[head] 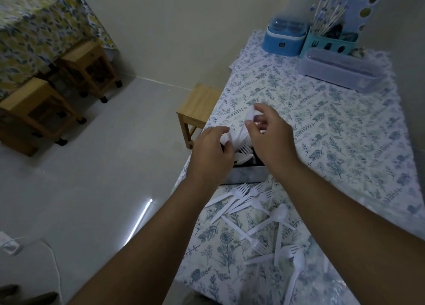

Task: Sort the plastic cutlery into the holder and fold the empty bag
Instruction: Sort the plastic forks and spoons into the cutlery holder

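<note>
- Holder (247, 175): on the table (345, 130), at its left edge.
- Both hands: above the holder, left hand (210, 154) left of right hand (271, 135).
- Loose forks (241, 198) and spoons (276, 215): on the table, in front of the holder.
- Lidded container (340, 69): at the table's far end.
- Stool (197, 108): left of the table.

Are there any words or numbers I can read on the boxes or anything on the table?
None can be read.
Blue container: a small dark mark on its front, too small to read.
Clear lidded box: a pale label at its right end, too blurred to read.
Colourful board on the wall: only round pictures show, no clear letters.
</note>
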### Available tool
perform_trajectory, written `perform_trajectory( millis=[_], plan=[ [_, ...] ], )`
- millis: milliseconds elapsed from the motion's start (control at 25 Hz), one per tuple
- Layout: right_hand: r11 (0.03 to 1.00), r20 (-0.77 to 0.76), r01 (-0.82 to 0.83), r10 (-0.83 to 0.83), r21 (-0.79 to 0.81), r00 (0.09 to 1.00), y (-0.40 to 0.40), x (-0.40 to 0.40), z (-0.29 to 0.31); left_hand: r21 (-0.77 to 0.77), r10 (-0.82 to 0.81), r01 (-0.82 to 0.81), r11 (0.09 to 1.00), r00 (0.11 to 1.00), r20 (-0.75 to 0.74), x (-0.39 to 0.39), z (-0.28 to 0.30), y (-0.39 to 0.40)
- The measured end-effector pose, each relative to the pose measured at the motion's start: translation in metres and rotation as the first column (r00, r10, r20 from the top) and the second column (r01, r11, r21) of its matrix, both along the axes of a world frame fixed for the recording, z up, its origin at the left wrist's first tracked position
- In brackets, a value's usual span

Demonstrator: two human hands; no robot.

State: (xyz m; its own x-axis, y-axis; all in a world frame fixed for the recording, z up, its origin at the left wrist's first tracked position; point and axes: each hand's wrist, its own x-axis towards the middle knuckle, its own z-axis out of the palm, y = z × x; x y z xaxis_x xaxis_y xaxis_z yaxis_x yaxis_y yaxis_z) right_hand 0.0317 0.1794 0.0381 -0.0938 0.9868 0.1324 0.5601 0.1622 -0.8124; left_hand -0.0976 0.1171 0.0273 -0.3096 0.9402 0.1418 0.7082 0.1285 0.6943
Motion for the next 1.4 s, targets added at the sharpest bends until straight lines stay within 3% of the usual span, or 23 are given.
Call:
perform_trajectory(
  millis=[160,280,320,440,640,760,840,1000,1120,1200,1280,1400],
  plan=[
    [0.978,0.082,-0.108,0.094,0.177,0.992,-0.009,-0.008,0.001,-0.013,-0.021,0.020,1.000,1.000,-0.015,-0.002,0.002,-0.001],
    [0.967,0.387,-0.161,0.074,0.198,0.919,-0.016,-0.008,-0.014,-0.014,-0.022,0.022,1.000,1.000,-0.021,-0.003,0.001,-0.004],
    [0.977,0.418,-0.140,0.060,0.163,0.906,-0.016,-0.007,-0.016,-0.020,-0.025,0.025,0.999,0.999,-0.024,-0.003,0.000,-0.005],
    [0.992,0.349,-0.085,0.048,0.090,0.936,-0.015,-0.008,-0.005,-0.025,-0.018,0.018,1.000,1.000,-0.016,-0.006,0.001,-0.004],
    [0.936,0.394,-0.131,-0.008,0.326,0.919,-0.008,-0.011,0.019,-0.020,-0.029,0.029,0.999,0.999,-0.020,-0.006,0.003,-0.003],
    [0.971,0.545,-0.193,0.087,0.140,0.834,-0.011,-0.013,0.006,-0.008,-0.044,0.044,0.999,0.999,-0.011,-0.006,-0.001,-0.004],
    [0.979,0.556,-0.204,0.166,0.006,0.815,-0.018,-0.011,-0.007,0.011,-0.059,0.059,0.998,0.998,-0.001,-0.007,-0.003,-0.005],
    [0.980,0.382,-0.185,0.145,0.071,0.913,-0.025,-0.002,-0.008,0.038,-0.076,0.076,0.996,0.997,-0.004,-0.008,0.000,-0.007],
    [0.976,0.285,-0.180,0.139,0.124,0.948,-0.045,0.015,-0.004,0.190,-0.087,0.095,0.977,0.995,-0.049,-0.008,0.003,-0.024],
    [0.982,0.267,-0.175,0.150,0.071,0.952,-0.074,0.034,-0.020,0.227,-0.130,0.143,0.963,0.989,-0.072,-0.007,-0.014,-0.052],
    [0.983,0.289,-0.163,0.180,-0.084,0.940,-0.107,0.055,-0.052,0.028,-0.166,0.168,0.985,0.983,-0.080,-0.003,-0.052,-0.081],
    [0.917,0.287,-0.145,0.262,-0.373,0.921,-0.147,0.079,-0.096,-0.284,-0.073,0.059,0.957,0.997,-0.038,-0.005,-0.120,-0.092]
  ],
)
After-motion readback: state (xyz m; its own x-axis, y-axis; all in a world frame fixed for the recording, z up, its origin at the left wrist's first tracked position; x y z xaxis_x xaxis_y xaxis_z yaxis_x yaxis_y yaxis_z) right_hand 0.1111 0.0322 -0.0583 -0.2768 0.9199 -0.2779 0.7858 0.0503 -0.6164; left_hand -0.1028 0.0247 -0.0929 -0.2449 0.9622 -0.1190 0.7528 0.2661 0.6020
